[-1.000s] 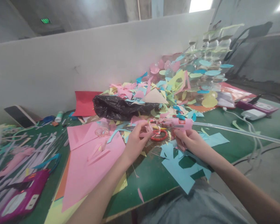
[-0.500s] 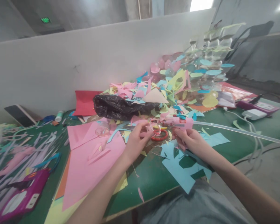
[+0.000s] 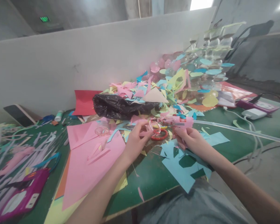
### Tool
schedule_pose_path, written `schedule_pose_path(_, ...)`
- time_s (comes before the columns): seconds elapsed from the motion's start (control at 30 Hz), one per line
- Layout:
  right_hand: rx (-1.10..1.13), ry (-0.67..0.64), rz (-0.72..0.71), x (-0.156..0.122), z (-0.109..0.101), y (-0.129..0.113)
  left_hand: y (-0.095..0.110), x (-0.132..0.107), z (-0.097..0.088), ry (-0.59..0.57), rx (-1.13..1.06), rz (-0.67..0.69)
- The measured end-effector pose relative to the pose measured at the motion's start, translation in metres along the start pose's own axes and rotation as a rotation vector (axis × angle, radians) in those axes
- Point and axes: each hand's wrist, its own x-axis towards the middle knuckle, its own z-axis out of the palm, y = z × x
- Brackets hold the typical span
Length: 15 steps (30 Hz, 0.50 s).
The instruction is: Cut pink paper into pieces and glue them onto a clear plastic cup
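My right hand is closed around the handle of a pink hot glue gun, whose nozzle points left. From its back end a long clear glue stick runs to the right. My left hand pinches a clear plastic ring by its left side, close to the nozzle. I cannot tell whether nozzle and ring touch. Behind and below the ring lie the red handles of a pair of scissors. Cut light-blue paper lies under my right hand.
Pink paper sheets cover the table's left middle. A black plastic bag and a heap of paper scraps stand behind. Stacked clear cups rise at back right. Purple power strips, a phone and white cables lie around.
Both hands, the ring and the glue gun stay nearly in place. The gun's front has shifted only very slightly near the ring.
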Motion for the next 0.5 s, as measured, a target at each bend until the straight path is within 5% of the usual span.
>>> schedule_pose_path(0.5, 0.005, 0.007, 0.013, 0.0012, -0.0007, 0.0018, -0.0022, 0.0007, -0.0005, 0.036, 0.044, 0.055)
